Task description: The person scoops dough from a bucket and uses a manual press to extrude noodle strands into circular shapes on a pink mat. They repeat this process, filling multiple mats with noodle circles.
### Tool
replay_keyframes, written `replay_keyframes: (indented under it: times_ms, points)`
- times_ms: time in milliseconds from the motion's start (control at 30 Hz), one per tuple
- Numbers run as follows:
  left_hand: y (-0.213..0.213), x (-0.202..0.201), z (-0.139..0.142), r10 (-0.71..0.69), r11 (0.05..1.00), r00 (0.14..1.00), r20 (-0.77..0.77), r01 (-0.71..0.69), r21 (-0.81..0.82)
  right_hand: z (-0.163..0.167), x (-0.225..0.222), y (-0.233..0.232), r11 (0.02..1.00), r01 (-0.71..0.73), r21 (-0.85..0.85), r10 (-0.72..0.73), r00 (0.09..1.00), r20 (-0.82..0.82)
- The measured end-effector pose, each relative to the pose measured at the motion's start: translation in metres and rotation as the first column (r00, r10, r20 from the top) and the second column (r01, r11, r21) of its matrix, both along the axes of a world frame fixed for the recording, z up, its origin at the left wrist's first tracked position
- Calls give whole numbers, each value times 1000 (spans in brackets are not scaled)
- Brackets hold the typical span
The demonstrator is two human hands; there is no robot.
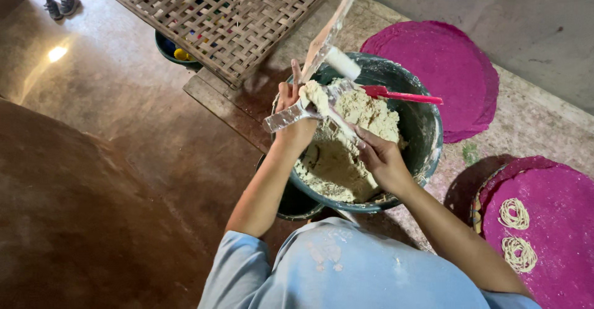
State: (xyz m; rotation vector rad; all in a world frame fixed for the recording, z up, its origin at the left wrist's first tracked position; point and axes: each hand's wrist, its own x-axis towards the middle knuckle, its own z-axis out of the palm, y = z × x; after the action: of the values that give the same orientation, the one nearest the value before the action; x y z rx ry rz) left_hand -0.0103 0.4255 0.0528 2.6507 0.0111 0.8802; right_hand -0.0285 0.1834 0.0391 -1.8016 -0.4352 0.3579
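Observation:
A dark round tub [427,129] holds a heap of pale crumbly dough [346,154]. My left hand [293,114] grips a metal press mould [291,116] with long wooden handles [331,27] that rise up and away. A lump of dough [317,95] sits on top of the mould. My right hand [378,155] is closed over the tub, its fingers pushing dough against the mould's side. A red spatula [402,95] leans on the tub's far rim.
Two round magenta mats: one [445,68] lies beyond the tub, and one [550,222] at the right carries two coils of pressed noodle [515,231]. A woven bamboo tray [229,12] covers a bowl [170,50] at the top. Shoes [60,6] lie far left.

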Motion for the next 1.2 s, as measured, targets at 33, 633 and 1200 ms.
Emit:
replay_keyframes:
  times_ms: [33,633,1200]
  points:
    - [5,1,-1,-18,993,998,-58,11,-118,1,-3,-4,996,-33,-79,35,999,17]
    - [5,-32,-39,-603,743,789,-120,500,-445,159,-13,13,343,328,-880,897,163,410]
    - [10,-29,21,-196,942,977,86,212,-262,57,-2,-16,894,9,-449,6,999,31]
